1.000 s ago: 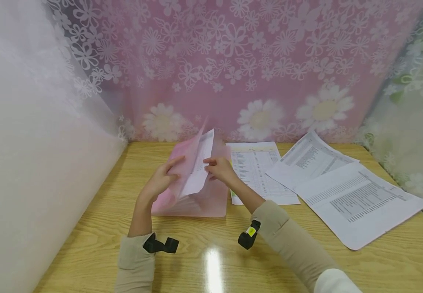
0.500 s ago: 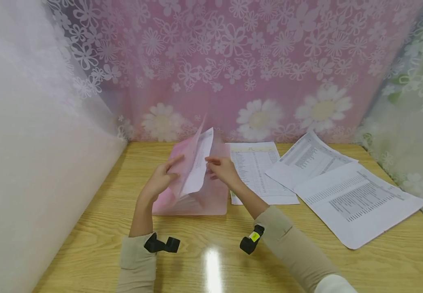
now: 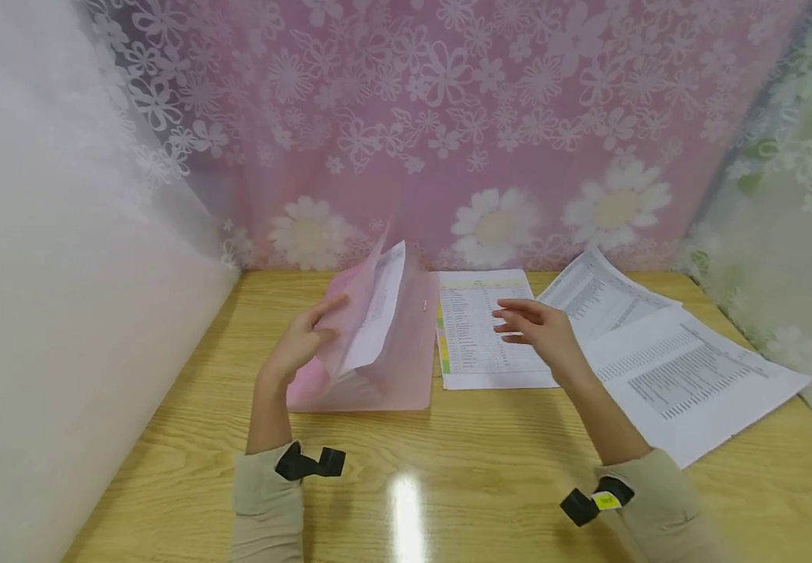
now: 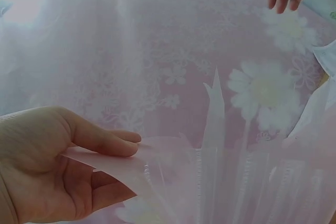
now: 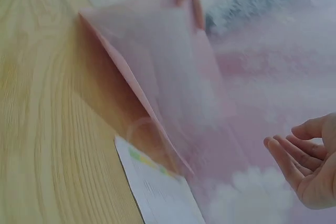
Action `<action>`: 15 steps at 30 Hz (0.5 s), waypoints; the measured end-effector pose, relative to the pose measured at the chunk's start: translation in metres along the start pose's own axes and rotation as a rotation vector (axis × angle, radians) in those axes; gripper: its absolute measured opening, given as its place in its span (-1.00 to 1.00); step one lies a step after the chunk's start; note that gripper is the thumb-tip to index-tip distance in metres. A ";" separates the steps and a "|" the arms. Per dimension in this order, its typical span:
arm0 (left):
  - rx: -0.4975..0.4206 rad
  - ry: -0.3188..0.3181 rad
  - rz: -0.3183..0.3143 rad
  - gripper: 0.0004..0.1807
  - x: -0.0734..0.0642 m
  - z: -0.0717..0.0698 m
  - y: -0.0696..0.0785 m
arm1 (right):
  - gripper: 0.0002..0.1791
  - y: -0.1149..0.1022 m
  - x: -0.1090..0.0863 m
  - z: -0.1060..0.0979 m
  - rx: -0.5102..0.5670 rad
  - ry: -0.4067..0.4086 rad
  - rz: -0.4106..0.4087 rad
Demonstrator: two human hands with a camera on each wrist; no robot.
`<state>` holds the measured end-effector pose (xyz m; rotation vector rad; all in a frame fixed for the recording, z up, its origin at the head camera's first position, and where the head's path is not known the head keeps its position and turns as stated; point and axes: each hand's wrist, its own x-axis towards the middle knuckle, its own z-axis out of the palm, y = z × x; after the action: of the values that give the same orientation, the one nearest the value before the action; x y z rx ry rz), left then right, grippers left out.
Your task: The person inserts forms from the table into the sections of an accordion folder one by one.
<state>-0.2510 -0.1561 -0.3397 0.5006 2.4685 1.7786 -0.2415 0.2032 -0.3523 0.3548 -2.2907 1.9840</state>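
The right hand [image 3: 535, 328] has left the white printed sheet [image 3: 380, 313] it gripped half a second ago and hangs farther right, its fingers loosely bent, slightly parted and holding nothing. The left hand [image 3: 300, 344] still pinches the raised leaf of the pink translucent plastic folder [image 3: 409, 383] between thumb and fingers. Light wood-grain table [image 3: 476, 453] stretches nearer the person than both hands. Below the right hand lies a white list with a yellow-green edge [image 3: 462, 336]; overlapping printed papers [image 3: 701, 375] reach rightward. The folder lies left of the right hand, well apart, its inner sheet leaning just right of the left hand.
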 end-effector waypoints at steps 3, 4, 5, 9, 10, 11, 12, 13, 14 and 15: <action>0.001 0.009 -0.004 -0.40 -0.001 -0.002 0.001 | -0.63 0.001 -0.018 -0.035 0.056 0.054 -0.027; 0.006 0.009 -0.001 -0.40 -0.001 -0.003 0.001 | -0.65 0.001 -0.025 -0.047 0.086 0.074 -0.033; 0.011 0.013 0.000 -0.40 -0.001 -0.003 0.001 | -0.67 0.002 -0.031 -0.057 0.121 0.098 -0.032; 0.014 0.019 0.003 -0.41 -0.003 -0.005 0.002 | -0.74 0.011 -0.057 -0.098 0.227 0.229 -0.022; 0.012 0.019 0.004 -0.41 -0.003 -0.005 0.002 | -0.75 0.014 -0.063 -0.108 0.268 0.267 -0.010; 0.007 0.021 0.002 -0.40 -0.004 -0.005 0.002 | -0.76 0.017 -0.068 -0.117 0.298 0.305 -0.003; -0.003 0.019 0.000 -0.40 -0.004 -0.005 0.003 | -0.77 0.020 -0.074 -0.127 0.331 0.344 0.002; -0.007 0.019 -0.003 -0.40 -0.004 -0.005 0.003 | -0.77 0.024 -0.081 -0.136 0.371 0.382 0.011; -0.011 0.017 -0.003 -0.40 -0.004 -0.005 0.003 | -0.77 0.027 -0.086 -0.145 0.406 0.420 0.018; -0.015 0.015 -0.002 -0.40 -0.004 -0.005 0.003 | -0.77 0.031 -0.093 -0.154 0.439 0.465 0.024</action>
<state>-0.2475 -0.1609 -0.3354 0.4852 2.4629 1.8046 -0.1717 0.3694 -0.3786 -0.1055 -1.5887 2.2742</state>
